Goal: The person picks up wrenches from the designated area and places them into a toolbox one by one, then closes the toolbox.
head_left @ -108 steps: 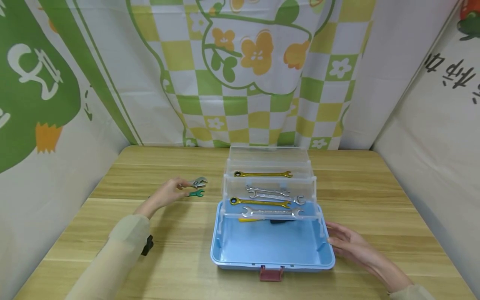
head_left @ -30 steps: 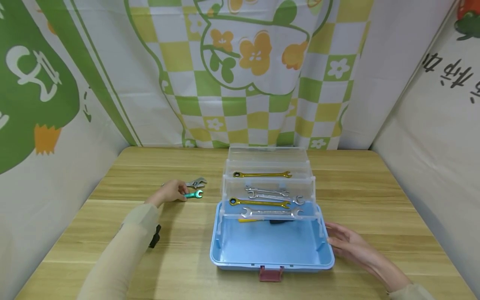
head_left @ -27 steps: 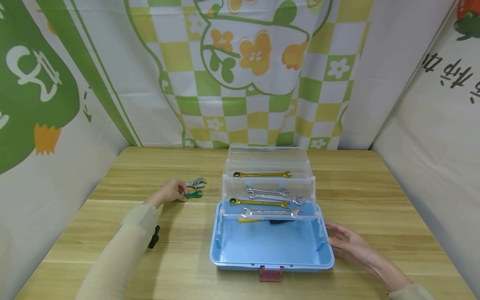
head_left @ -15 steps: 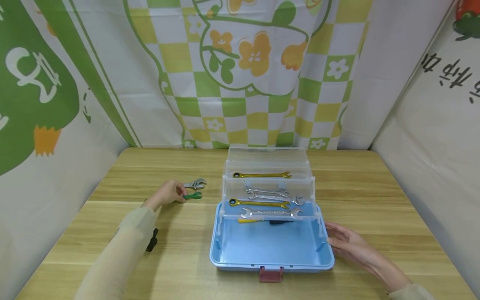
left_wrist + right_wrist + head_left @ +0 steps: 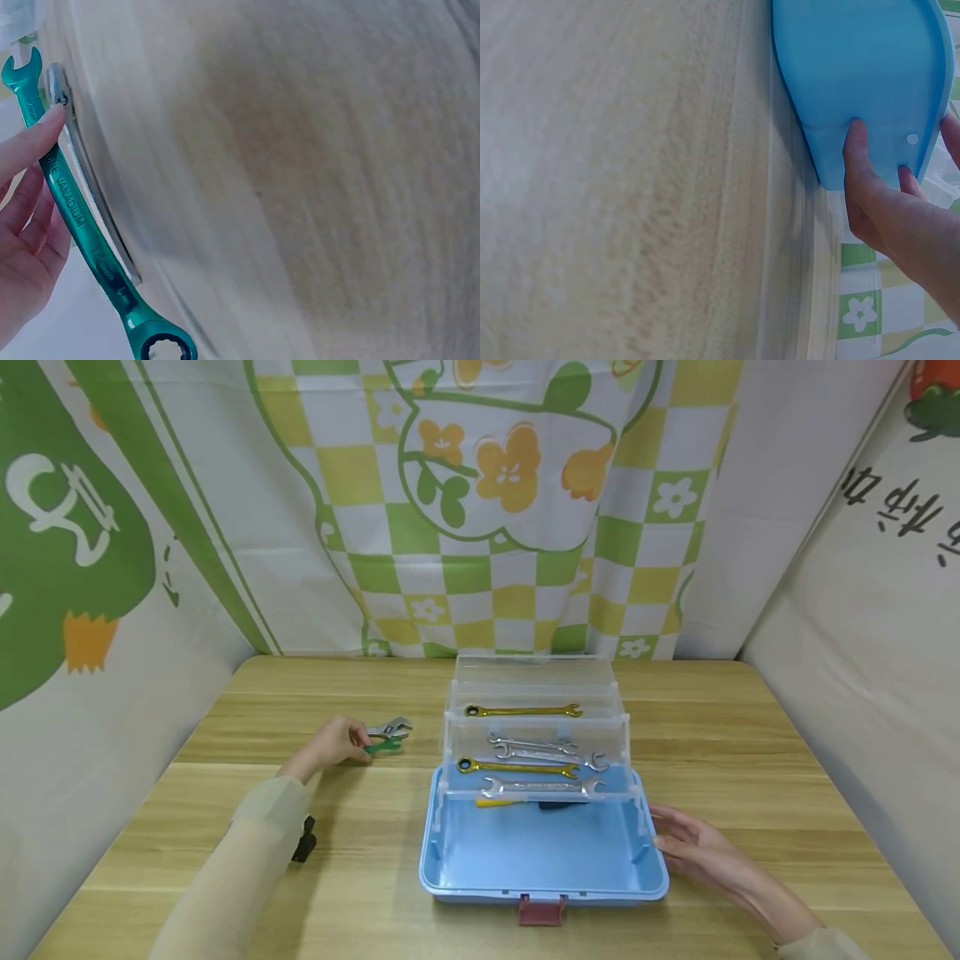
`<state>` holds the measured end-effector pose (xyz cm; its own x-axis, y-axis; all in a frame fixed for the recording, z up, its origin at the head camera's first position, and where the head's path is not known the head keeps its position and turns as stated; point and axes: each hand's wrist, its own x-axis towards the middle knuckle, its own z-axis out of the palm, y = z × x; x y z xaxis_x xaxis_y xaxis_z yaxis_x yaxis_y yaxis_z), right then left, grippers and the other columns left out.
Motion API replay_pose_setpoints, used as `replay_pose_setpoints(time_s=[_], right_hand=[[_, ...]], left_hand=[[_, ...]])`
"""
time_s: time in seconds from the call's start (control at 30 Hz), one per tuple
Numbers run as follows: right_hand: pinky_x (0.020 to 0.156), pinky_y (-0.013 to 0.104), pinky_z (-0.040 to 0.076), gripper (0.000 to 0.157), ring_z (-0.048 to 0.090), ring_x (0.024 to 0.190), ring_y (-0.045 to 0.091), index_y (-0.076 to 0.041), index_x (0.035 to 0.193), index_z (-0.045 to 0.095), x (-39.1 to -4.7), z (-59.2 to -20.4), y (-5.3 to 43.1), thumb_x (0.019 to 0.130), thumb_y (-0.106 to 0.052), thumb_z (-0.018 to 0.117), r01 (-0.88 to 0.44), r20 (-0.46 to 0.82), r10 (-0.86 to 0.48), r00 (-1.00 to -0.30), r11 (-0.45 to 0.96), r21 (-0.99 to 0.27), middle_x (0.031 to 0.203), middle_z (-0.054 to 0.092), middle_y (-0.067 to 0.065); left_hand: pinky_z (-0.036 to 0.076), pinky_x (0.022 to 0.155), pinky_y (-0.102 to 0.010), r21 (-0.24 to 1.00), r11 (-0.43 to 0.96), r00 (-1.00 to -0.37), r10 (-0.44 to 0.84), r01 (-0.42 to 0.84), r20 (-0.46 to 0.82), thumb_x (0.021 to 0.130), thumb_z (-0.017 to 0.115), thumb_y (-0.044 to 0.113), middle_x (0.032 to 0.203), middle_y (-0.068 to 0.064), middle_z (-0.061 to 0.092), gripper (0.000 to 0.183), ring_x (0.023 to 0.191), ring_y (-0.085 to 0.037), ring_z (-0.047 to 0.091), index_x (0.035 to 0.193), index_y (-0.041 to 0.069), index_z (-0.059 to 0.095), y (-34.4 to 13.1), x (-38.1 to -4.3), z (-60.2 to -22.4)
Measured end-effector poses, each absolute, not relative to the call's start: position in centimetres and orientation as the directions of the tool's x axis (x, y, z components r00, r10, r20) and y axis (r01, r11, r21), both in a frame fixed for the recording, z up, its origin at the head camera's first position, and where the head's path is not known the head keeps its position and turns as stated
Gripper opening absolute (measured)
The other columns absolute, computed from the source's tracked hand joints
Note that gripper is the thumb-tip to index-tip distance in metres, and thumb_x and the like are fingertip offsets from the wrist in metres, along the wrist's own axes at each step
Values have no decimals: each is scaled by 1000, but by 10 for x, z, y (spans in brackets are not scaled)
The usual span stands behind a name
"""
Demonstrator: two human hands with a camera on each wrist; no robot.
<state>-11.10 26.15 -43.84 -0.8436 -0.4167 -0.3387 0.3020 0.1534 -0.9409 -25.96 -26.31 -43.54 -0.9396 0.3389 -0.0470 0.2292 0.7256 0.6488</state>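
Note:
My left hand (image 5: 337, 743) pinches a green ratcheting combination wrench (image 5: 81, 217) between thumb and fingers. In the left wrist view its open end points up and its ring end hangs low, with the shaft above the table. Just behind it, a silver adjustable wrench (image 5: 392, 727) lies on the table, its handle partly hidden by the hand. My right hand (image 5: 697, 850) rests its fairly straight fingertips against the right side of a blue toolbox (image 5: 862, 82). The toolbox stands with its clear trays (image 5: 536, 670) raised at the back.
Gold ratcheting wrenches (image 5: 525, 711) and several silver open-end wrenches (image 5: 543, 787) lie in the trays. Below them, a yellow handle (image 5: 501, 803) and a black handle (image 5: 558, 805) show in the box. A maroon latch (image 5: 541, 911) hangs at its front. Curtains (image 5: 510, 527) close off the table's back.
The left hand has shifted from over both left-hand wrenches onto the green one, gripped it and tilted it slightly. The right hand has stayed at the toolbox side.

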Motion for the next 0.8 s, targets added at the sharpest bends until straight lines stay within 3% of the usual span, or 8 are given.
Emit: replay_pose_setpoints(time_s=[0.8], right_hand=[[95,37,37,68,29,124,35,9,137,4,-111,-441,262,92,-17,48,290,-323,-431,-843,142,-946,139,7,35]], left_hand=[[41,52,-23,678,691,-947,320,251,25,69,68,-5,67,-8,60,7,60,-14,49,73,-4,62,-256,-252,-402]])
